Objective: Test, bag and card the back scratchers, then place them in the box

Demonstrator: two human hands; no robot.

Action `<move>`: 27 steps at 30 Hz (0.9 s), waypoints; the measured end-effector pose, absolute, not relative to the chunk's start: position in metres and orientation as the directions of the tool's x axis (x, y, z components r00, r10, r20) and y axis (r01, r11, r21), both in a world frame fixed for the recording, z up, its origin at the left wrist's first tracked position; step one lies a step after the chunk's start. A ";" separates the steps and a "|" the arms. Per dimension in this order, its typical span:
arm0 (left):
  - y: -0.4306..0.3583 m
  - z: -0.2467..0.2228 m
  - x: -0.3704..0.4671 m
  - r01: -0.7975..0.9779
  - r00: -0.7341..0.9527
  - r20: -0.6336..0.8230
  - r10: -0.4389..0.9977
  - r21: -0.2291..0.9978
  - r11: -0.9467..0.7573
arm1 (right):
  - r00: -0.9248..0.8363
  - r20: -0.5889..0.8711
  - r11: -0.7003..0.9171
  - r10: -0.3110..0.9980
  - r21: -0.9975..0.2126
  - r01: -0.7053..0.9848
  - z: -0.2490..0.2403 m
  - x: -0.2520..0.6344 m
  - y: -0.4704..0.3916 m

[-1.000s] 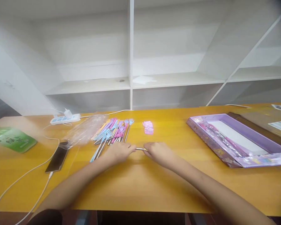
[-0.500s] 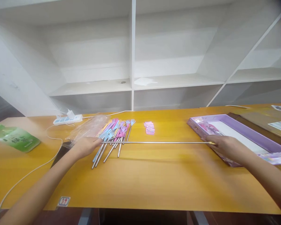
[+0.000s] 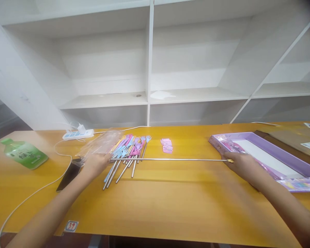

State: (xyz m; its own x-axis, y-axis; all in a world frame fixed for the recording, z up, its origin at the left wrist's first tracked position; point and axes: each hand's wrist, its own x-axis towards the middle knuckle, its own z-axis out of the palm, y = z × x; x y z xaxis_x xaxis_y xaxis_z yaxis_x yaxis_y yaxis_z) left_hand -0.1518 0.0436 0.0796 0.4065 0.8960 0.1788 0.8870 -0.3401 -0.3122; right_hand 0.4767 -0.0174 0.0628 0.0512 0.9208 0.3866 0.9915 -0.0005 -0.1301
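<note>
A thin metal rod stretches level between my two hands above the table. My left hand is closed on its left end, beside a pile of back scratchers with small pink, blue, purple and yellow hand-shaped heads. My right hand is closed round the other end, where a bit of yellow shows at the fingers. That hand is over the left side of a purple tray holding plastic-wrapped items. Small pink cards lie behind the rod.
A green bottle lies at the left. Nearby are a power strip, a white cable, clear plastic bags and a dark phone-like object. Cardboard lies at the right. White shelves stand behind the table.
The view has shifted slightly, so the scene sits a little lower and further right. Both hands still hold the rod, now slightly closer together.
</note>
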 end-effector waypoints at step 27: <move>0.046 0.071 0.039 0.769 0.632 0.058 0.773 -0.165 -0.617 | -0.201 0.132 0.211 0.971 -0.061 0.976 0.056 0.251 0.015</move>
State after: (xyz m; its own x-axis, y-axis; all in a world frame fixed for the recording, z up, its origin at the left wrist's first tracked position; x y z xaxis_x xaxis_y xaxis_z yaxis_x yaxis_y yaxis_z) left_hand 0.0386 0.0464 0.0714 0.6323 0.7726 0.0580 0.7693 -0.6172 -0.1649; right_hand 0.2512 0.0153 0.0559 -0.2012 0.9707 0.1316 0.9757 0.2105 -0.0613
